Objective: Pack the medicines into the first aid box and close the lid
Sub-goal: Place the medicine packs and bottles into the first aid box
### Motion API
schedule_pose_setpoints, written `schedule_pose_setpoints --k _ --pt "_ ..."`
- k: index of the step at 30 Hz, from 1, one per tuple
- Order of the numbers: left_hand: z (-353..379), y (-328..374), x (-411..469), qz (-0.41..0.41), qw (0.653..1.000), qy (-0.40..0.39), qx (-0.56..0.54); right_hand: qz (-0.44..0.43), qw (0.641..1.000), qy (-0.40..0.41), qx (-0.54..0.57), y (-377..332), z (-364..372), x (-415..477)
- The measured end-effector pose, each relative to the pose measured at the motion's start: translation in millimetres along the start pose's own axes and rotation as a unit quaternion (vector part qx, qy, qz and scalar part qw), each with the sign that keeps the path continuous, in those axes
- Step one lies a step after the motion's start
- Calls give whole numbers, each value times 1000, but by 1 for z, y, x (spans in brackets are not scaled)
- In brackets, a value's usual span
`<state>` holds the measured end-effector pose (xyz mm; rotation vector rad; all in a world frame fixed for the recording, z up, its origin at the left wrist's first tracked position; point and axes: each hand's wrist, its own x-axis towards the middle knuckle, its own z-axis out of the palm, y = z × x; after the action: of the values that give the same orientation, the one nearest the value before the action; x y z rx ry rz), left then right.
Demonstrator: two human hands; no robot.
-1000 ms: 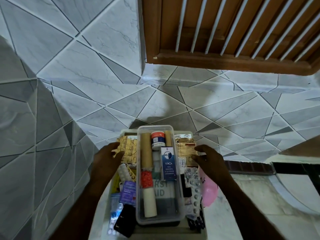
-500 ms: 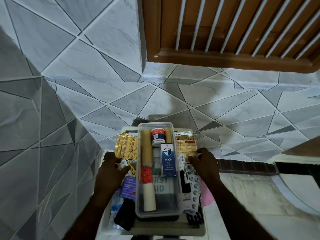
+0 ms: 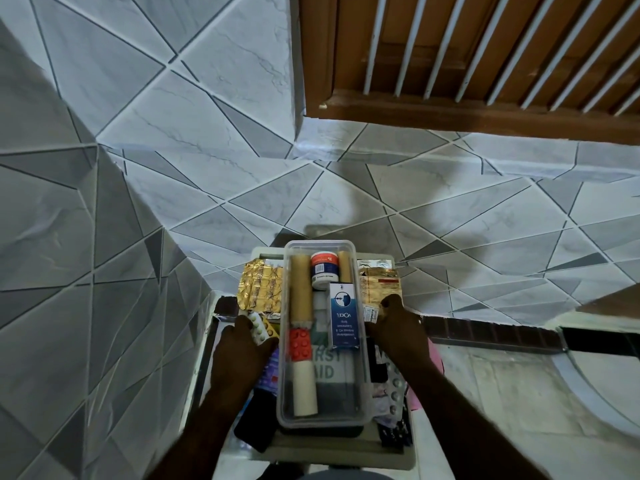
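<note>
**Hands closing in on the tray sides**

Drawn inward over the last second: left hand [image 3: 242,355] off the gold foil strips [image 3: 261,285] and down onto a white blister strip [image 3: 258,327], apparently pinching it between fingers and thumb. Right hand [image 3: 398,330] edged closer to the clear tray [image 3: 360,386], curled beside a small labelled strip [image 3: 370,313], grip impossible to tell. Reads as tucking loose strips down beside the tray, so packing nearly finished, lid not yet closed. First aid box [image 3: 346,455] directly below both hands, tray seated inside. Counted in the tray: 2 tan rolls [image 3: 299,292], 1 red-lidded jar [image 3: 323,268], 1 blue carton [image 3: 343,317], 1 red blister pack [image 3: 299,344], 1 white roll [image 3: 304,389]
</note>
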<state>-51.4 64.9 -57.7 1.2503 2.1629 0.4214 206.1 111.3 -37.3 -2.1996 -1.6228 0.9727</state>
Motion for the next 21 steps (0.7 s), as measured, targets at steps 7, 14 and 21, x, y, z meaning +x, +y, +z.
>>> schedule_pose_setpoints --k 7,14,21 --pt "4 7 -2 -53 996 37 -56 41 997 2 71 -2 6 2" --pt "-3 12 0 -82 985 54 -139 75 989 -17 127 -1 6 11" --pt "-7 4 0 -83 975 40 -204 71 979 -6 193 0 -4 12"
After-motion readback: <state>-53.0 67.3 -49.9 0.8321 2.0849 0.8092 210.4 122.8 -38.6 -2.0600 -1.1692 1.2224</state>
